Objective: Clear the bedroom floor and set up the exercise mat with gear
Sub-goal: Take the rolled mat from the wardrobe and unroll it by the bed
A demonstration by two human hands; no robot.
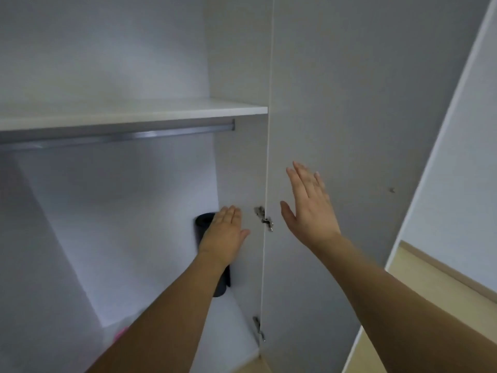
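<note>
while both bare arms reach into an open white wardrobe, the left hand [224,232] lies against the top of a black rolled exercise mat [205,227], fingers straight and close together, thumb out to the right; the palm hides the contact, so it looks like touching or pressing rather than gripping, and nothing is curled round the roll. the mat stands upright in the back right corner of the wardrobe, directly under and beyond the left hand, its lower end showing below the left wrist, close beside the wardrobe's right side panel [239,162]. just right of the left thumb sits a metal door hinge [265,219], and a second hinge [258,328] sits lower, near the left forearm. the right hand [309,205] is spread wide, fingers straight and fanned upward, thumb apart, holding nothing; it is in front of the inner face of the open wardrobe door [349,117], and whether it touches that face cannot be told. above both hands runs a white shelf [134,115], with a metal hanging rail [121,135] fixed just beneath it. below the left forearm, at the wardrobe bottom, a small pink thing [121,333] shows, too blurred to name. far right of the right arm, a light wooden edge [443,278] slants down past the door.
</note>
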